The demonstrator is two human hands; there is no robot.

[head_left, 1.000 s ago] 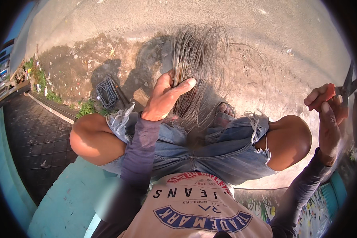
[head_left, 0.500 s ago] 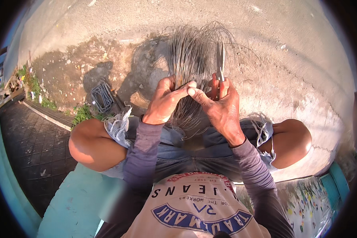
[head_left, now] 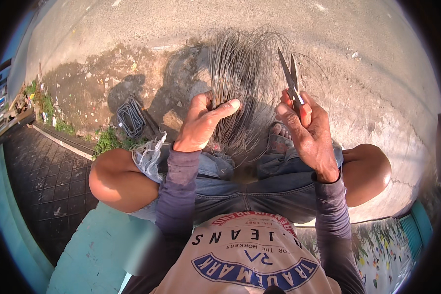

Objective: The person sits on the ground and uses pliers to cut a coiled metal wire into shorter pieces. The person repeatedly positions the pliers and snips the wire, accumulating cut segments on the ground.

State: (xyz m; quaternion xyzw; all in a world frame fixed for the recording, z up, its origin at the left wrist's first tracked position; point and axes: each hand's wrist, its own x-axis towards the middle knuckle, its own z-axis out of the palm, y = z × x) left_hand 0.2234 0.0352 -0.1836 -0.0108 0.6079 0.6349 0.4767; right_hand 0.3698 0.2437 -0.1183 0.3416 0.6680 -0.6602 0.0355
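My left hand point(head_left: 203, 120) is closed round the middle of a loose bundle of thin dark strands point(head_left: 237, 71), wiry and bristle-like, whose far ends fan out over the ground. Its thumb lies across the strands. To the right of the bundle, my right hand point(head_left: 306, 130) grips a pair of scissors point(head_left: 292, 78) by the orange-red handles. The blades point away from me and stand slightly apart, touching no strands. Whether the strands are wire or plant fibre I cannot tell.
A coiled grey bundle point(head_left: 131, 117) of cord or tubing lies on the ground at the left, near green weeds point(head_left: 106, 141). My sandalled foot point(head_left: 279, 138) shows beneath my hands. A turquoise ledge point(head_left: 95, 245) is at the lower left, beside dark paving point(head_left: 49, 191).
My right hand has moved right, away from the bundle and my left thumb. The scissors came with it, and their blades now show spread. My left hand keeps its hold.
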